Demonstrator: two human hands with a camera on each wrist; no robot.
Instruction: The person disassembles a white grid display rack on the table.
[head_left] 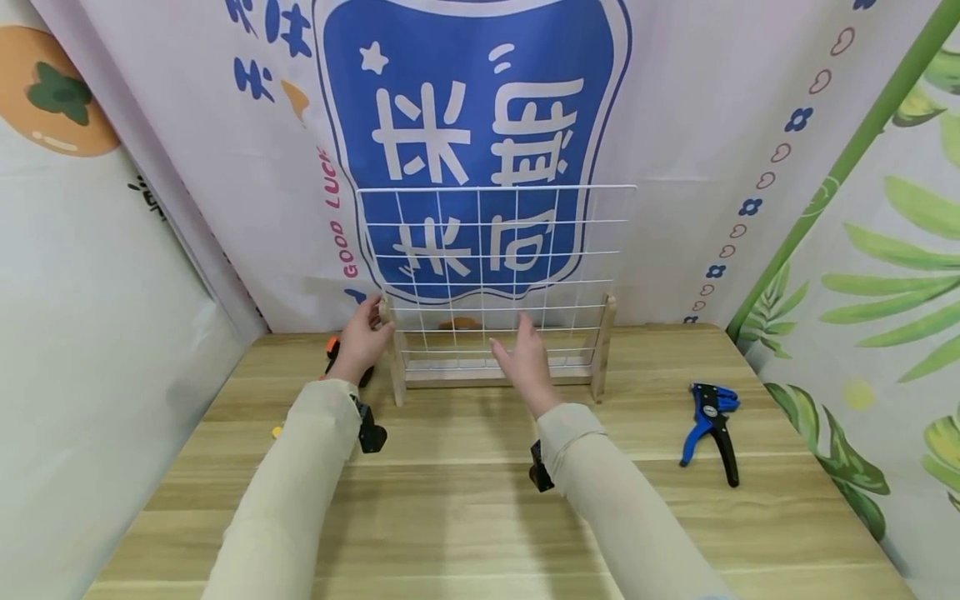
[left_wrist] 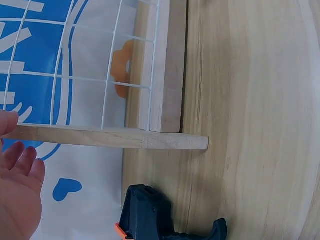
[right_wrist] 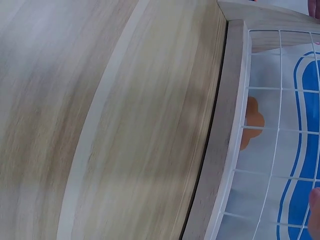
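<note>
Head view: white wire grid panel [head_left: 480, 253] at twelve o'clock, in wooden stand [head_left: 453, 379]. Left hand [head_left: 360, 340] pinches left post [head_left: 394, 358]; right hand [head_left: 528, 364] grips nothing, fingers spread — uneven push could tip stand or unseat panel.

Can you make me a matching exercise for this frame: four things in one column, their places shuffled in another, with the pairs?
Things
1. white wire grid
2. blue-and-black wire stripper
3. left hand
4. right hand

Places
A. at the left post
B. in front of the grid's mesh
C. upright in the wooden stand
D. on the tabletop, right of the stand

Pairs: 1-C, 2-D, 3-A, 4-B
</note>
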